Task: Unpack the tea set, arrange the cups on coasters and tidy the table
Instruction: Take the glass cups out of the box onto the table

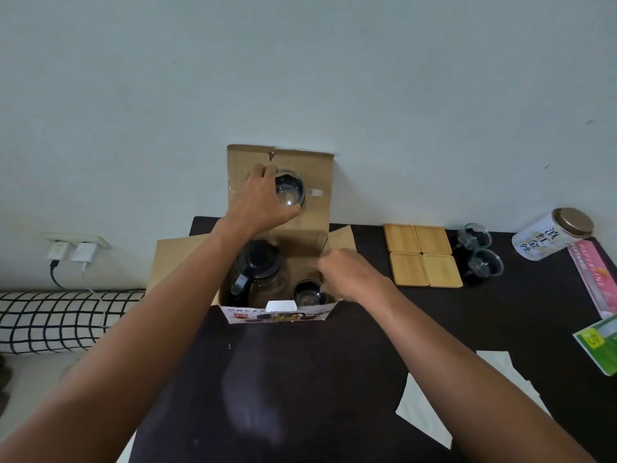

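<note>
Box (pixel 280 262), desk's far edge: teapot (pixel 255 262), one cup (pixel 309 292) inside. Left grip (pixel 263 198) curled round lifted cup (pixel 290 190) above box. Right grip (pixel 347 275) at inside cup, closure unclear. Coasters (pixel 422 255) rightward, nearer right hand; two cups (pixel 479 252) beside them.

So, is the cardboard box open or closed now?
Open. The box has its flaps folded outward, and the teapot and a glass cup show inside. The left hand holds another cup above it.
</note>
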